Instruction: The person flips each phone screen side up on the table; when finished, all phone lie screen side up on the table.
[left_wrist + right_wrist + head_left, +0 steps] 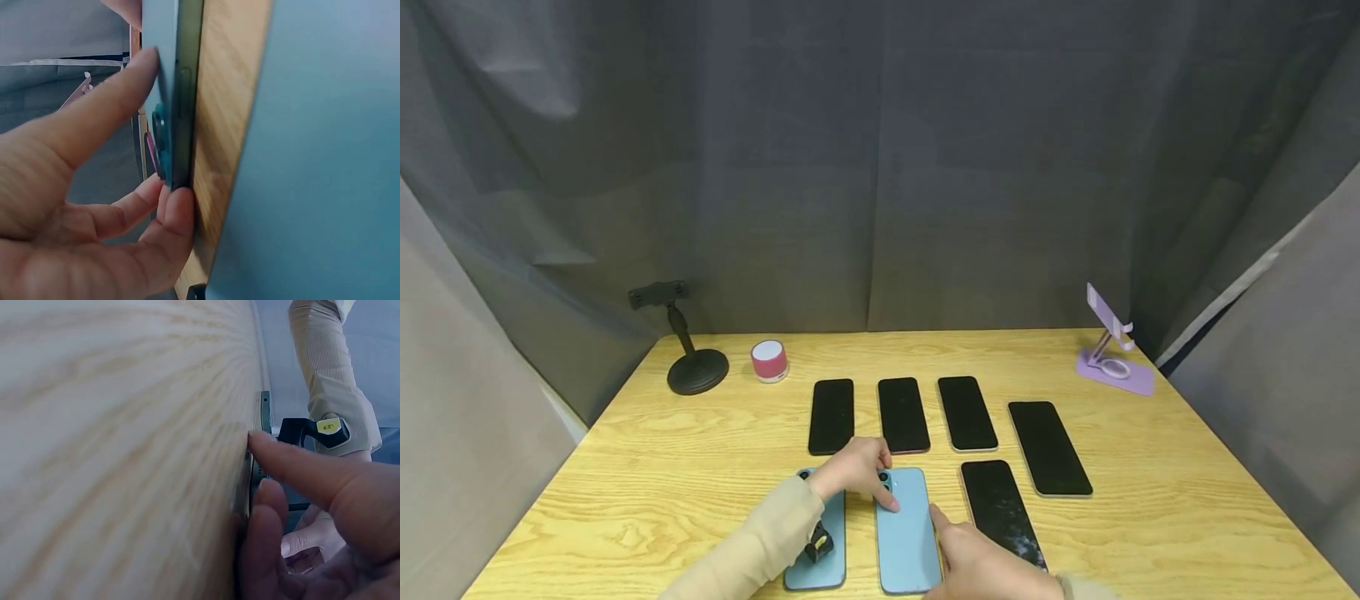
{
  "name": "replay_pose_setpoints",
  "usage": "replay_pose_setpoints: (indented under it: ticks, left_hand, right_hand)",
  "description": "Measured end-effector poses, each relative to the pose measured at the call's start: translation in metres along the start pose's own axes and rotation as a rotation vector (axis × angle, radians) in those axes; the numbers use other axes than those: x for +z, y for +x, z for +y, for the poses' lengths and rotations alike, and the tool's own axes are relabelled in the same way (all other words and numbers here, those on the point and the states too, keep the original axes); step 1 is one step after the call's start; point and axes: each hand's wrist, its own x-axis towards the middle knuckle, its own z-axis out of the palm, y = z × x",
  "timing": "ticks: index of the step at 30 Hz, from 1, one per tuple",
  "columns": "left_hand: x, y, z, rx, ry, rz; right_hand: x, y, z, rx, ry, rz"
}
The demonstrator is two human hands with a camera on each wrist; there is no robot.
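Observation:
A light blue smartphone lies back up near the front of the table, between both hands. My left hand holds its camera end: in the left wrist view the thumb lies on the blue back and the fingers bend against the top edge. My right hand touches the right long edge with its fingertips. In the right wrist view its thumb reaches straight to the phone's edge, the other fingers beside it. Under the left forearm lies a second light blue phone, partly hidden by the wrist camera.
Several black-screened phones lie behind, including one phone just beyond the left hand. A phone with a patterned screen lies close to the right hand. Farther back stand a black phone stand, a pink speaker-like cylinder and a purple stand.

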Motion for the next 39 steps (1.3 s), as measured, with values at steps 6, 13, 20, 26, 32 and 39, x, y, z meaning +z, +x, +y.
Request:
replay_pose_setpoints:
  ticks: [6,13,20,26,32,39]
  left_hand:
    - [0.003,0.001,0.001,-0.018,0.016,0.044]
    - [0.002,0.003,0.006,-0.02,0.025,0.042]
    - [0.001,0.002,0.007,-0.064,-0.018,0.018]
    - [0.002,0.001,0.005,-0.072,-0.094,-0.017]
    - [-0.001,-0.001,0.001,-0.043,-0.163,-0.035]
    - [0.002,-0.002,-0.006,-0.063,-0.302,-0.027]
  right_hand:
    - [0.001,0.001,0.001,-0.058,-0.008,0.0]
    - [0.002,0.001,0.002,-0.093,-0.025,0.011]
    - [0.002,0.001,0.001,-0.064,0.003,-0.006]
    - [0.002,-0.001,0.003,-0.083,0.024,-0.01]
    - [0.002,-0.001,0.003,-0.079,-0.004,-0.002]
    - [0.001,-0.003,0.001,-0.063,0.007,0.023]
